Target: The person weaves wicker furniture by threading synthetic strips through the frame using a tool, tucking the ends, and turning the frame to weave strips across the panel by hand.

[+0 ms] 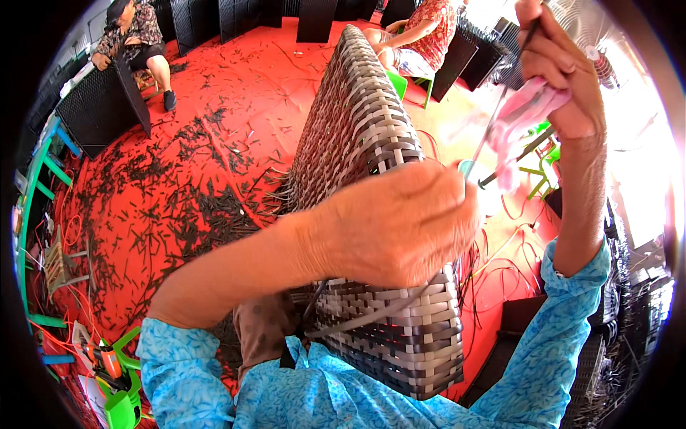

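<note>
In the middle stands a woven panel (pixel 389 118) of grey and brown flat plastic strips, its nearer part close against my body. My left hand (pixel 400 222) is closed in front of it, with a small teal piece (pixel 466 168) showing at the fingertips; what that belongs to is hidden. My right hand (pixel 561 79), raised at the upper right, pinches a thin dark weaving strip (pixel 491 132) that runs down toward my left fist. Pink cloth (pixel 525 107) hangs at the right palm, blurred. Below the left hand, a loose grey strip (pixel 371 314) curves across the panel.
Dark strip scraps (pixel 193 193) litter the red floor covering (pixel 279 71). Two other people sit at the back, one (pixel 136 43) left, one (pixel 429 36) right. Black woven panels (pixel 107 107) line the edges. A green holder with tools (pixel 121 400) is at lower left.
</note>
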{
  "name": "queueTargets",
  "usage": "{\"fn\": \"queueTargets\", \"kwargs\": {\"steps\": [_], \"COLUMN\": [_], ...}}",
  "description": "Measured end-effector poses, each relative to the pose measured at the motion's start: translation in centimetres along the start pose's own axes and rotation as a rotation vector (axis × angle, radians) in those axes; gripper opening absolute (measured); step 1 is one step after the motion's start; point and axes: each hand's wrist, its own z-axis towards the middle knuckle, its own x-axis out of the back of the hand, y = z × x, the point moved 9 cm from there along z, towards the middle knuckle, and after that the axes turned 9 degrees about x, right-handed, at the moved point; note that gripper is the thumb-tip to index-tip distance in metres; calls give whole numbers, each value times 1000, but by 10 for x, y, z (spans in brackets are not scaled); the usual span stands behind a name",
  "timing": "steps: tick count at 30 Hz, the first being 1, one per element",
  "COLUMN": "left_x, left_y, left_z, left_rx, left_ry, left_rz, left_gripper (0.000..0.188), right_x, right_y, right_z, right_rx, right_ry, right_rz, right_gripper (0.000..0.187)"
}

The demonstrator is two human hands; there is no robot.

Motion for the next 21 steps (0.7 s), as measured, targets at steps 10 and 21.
{"fn": "queueTargets", "kwargs": {"steps": [10,21], "left_x": [-20,-84], "left_y": [-88,-69], "left_z": [-113,-146], "left_rx": [1112,1675], "left_ry": [18,-111], "left_rz": [-696,-1569], "left_gripper": [15,12], "right_x": [39,17], "right_y": [-21,60], "right_z": [-29,-47], "right_rx": [-35,-385], "right_ry": [168,-182], "right_rz": [-1095,-1658], "right_gripper": [23,26]}}
